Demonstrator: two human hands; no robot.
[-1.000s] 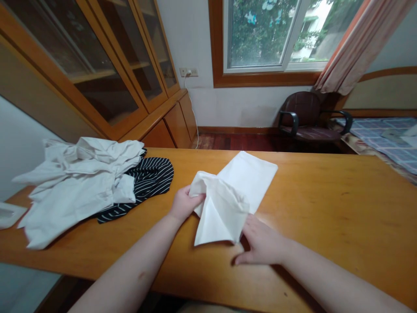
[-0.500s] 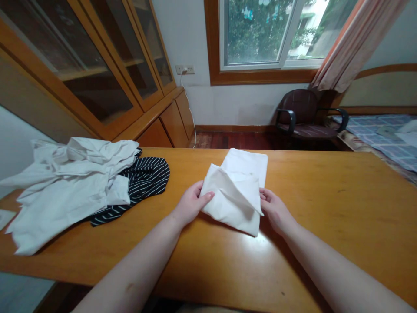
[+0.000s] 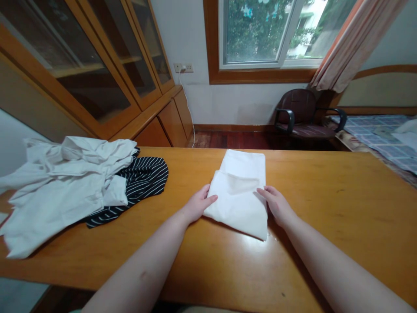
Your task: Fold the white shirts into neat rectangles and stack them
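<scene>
A folded white cloth garment [image 3: 239,202] lies on the wooden table [image 3: 325,208] in front of me, its kind hidden by the folds. Its upper flap is turned toward me over the far part. My left hand [image 3: 198,203] grips the left edge, thumb on top and fingers underneath. At the right edge, my right hand [image 3: 276,202] pinches the cloth between thumb and fingers. The near right corner points toward me, a little askew.
To the left lies a rumpled heap of white clothing [image 3: 65,182] over a black-and-white striped cloth [image 3: 148,176]. Beyond the table stand a glass-fronted cabinet [image 3: 143,115], a dark red armchair [image 3: 298,108] and a bed [image 3: 381,134].
The raised, slanting corner of the upper flap now lies flat, its edge running straight across. My right hand has taken hold of the flap's right edge. The left keeps its grip.
</scene>
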